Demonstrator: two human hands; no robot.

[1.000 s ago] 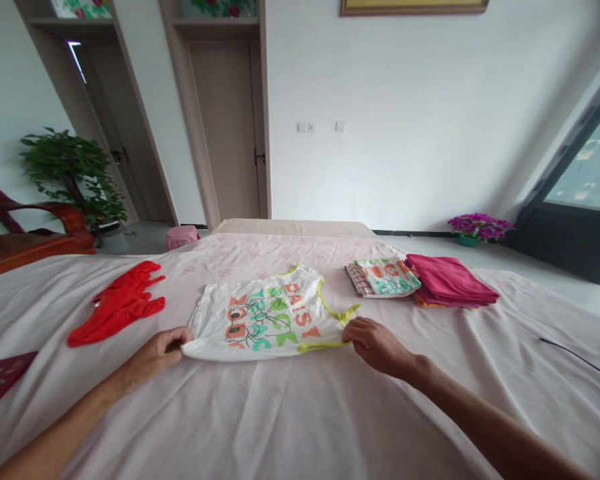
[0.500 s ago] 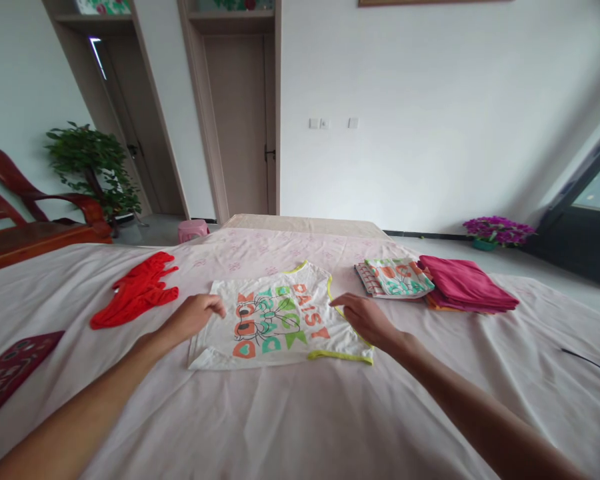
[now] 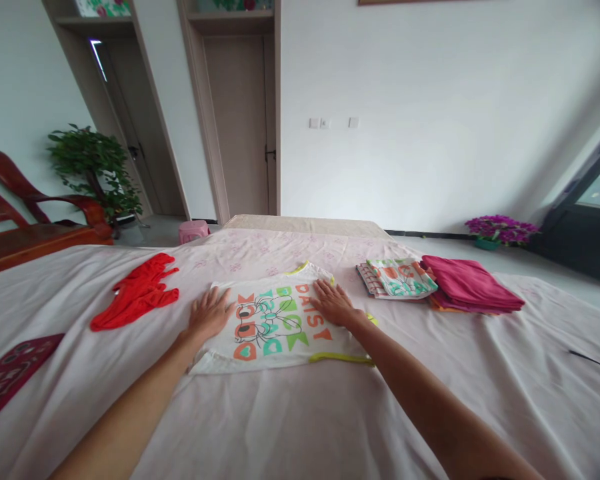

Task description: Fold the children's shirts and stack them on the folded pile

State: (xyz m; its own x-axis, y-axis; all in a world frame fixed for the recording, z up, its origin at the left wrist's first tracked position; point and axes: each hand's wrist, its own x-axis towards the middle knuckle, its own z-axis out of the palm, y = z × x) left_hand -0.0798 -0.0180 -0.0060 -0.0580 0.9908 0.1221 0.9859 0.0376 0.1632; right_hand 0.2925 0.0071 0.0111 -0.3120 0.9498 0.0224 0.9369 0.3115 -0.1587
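A white sleeveless shirt (image 3: 275, 327) with a coloured cartoon print and yellow-green trim lies spread on the sheet-covered surface, its hem end to the left and its neck end to the right. My left hand (image 3: 211, 312) rests flat on the hem end, fingers spread. Over the printed lettering near the neck end, my right hand (image 3: 333, 303) lies palm down with fingers stretched out. Both hands are open and hold nothing. Part of the shirt's right side is hidden under my right hand and wrist.
Crumpled red clothing (image 3: 137, 290) lies left of the shirt. To the right are folded printed clothes (image 3: 400, 279) beside a stack of folded magenta clothing (image 3: 473, 283). A dark red patterned item (image 3: 17, 373) sits at the left edge, and a black cord (image 3: 595, 362) lies far right.
Both hands have come down flat onto the shirt and their curled fingers have spread out. My right hand has shifted left from the shirt's trimmed edge onto the lettering.
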